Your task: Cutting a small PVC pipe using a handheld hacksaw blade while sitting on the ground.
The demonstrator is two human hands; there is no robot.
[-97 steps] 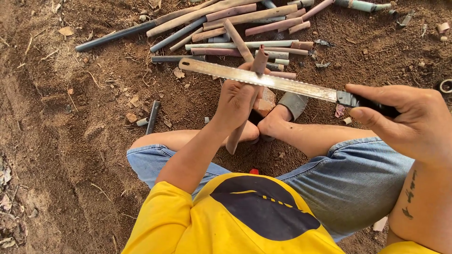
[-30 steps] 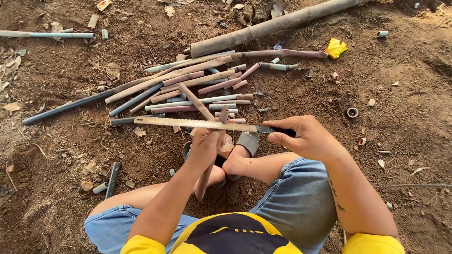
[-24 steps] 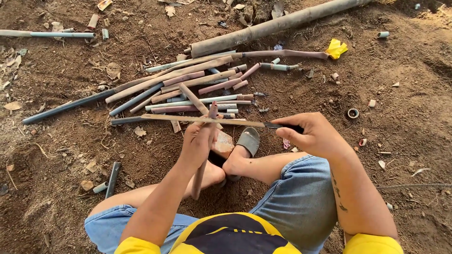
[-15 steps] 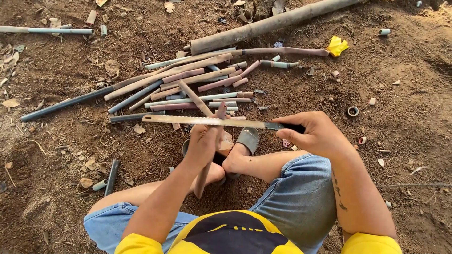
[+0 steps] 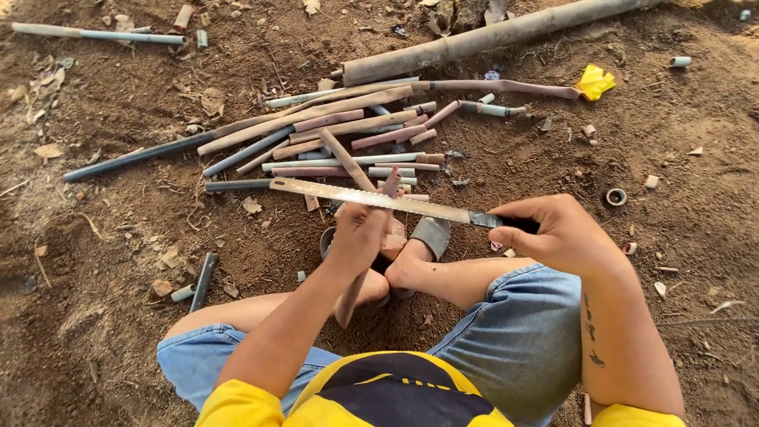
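I sit on bare soil with my legs folded. My left hand (image 5: pixel 360 233) grips a dirty reddish pipe piece (image 5: pixel 390 183) that stands nearly upright between my feet. My right hand (image 5: pixel 553 233) holds the dark handle of a long saw blade (image 5: pixel 371 198). The blade lies level across the pipe's upper end, its tip pointing left. Part of the pipe is hidden behind my left hand and forearm.
A heap of cut pipes (image 5: pixel 340 130), grey, pinkish and brown, lies just beyond my feet. A thick long pipe (image 5: pixel 490 38) runs along the top. A yellow scrap (image 5: pixel 594 81), small pipe rings (image 5: pixel 616 197) and short offcuts (image 5: pixel 204 277) dot the soil.
The saw blade has slid back and forth across the pipe top, ending slightly further left. My view has lifted a little; the left hand keeps its grip.
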